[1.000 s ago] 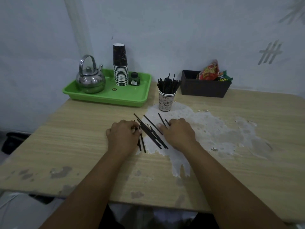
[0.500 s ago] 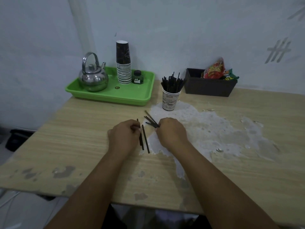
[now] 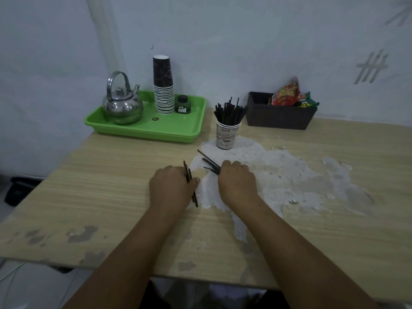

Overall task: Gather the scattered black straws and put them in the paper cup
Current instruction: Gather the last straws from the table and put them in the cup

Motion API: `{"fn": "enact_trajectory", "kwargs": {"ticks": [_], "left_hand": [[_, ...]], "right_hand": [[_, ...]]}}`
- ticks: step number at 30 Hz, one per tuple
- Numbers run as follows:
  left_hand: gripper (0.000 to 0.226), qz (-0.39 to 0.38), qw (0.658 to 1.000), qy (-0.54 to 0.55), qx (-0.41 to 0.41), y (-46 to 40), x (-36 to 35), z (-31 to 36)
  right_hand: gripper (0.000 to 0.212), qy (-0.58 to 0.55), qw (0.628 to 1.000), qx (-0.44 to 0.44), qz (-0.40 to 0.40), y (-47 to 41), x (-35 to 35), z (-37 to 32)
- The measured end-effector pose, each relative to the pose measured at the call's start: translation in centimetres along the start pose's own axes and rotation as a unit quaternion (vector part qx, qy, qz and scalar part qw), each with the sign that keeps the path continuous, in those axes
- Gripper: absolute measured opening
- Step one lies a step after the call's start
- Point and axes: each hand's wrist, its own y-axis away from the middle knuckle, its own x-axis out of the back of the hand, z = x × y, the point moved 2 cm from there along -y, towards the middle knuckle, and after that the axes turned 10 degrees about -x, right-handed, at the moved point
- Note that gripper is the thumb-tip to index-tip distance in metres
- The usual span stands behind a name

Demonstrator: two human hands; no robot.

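The left hand (image 3: 172,187) covers the middle of the straws (image 3: 190,175) it holds, and the right hand (image 3: 237,182) hides the near ends of its own bundle (image 3: 209,162), so neither count can be told. The print on the paper cup (image 3: 227,137) is too small to read fully. Both forearms run off the bottom of the frame, and the bench (image 3: 111,186) is cut at the right edge.

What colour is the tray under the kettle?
Bright green; the tray shows clearly in the head view.
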Motion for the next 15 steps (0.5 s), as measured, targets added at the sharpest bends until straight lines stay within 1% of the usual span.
{"fn": "enact_trajectory", "kwargs": {"ticks": [2,4,7,9,11,13,15], "left_hand": [[0.029,-0.012,0.999,0.03,0.006,-0.2,0.1,0.4],[0.023,-0.021,1.0,0.013,0.006,-0.4,0.2,0.6],[0.021,-0.024,0.999,-0.033,0.004,-0.5,0.3,0.9],[0.019,-0.024,0.996,-0.083,-0.003,-0.4,0.4,1.3],[0.018,-0.03,0.991,-0.126,-0.01,-0.3,0.4,1.8],[0.02,-0.039,0.987,-0.156,-0.016,-0.1,0.1,1.9],[0.021,-0.063,0.984,-0.168,-0.019,0.0,-0.2,1.7]], "right_hand": [[0.016,-0.026,1.0,0.009,0.002,-0.3,-0.1,0.5],[0.012,-0.036,0.999,0.017,0.01,-0.4,0.0,0.9],[0.02,-0.015,0.999,0.026,0.029,0.0,0.1,1.0],[0.026,0.005,0.999,0.028,0.039,0.3,-0.1,1.0],[0.029,0.023,0.999,0.026,0.035,0.2,-0.5,1.2],[0.031,0.025,0.999,0.025,0.026,-0.1,-0.8,1.5],[0.027,0.008,0.999,0.027,0.024,-0.3,-1.1,1.9]]}}
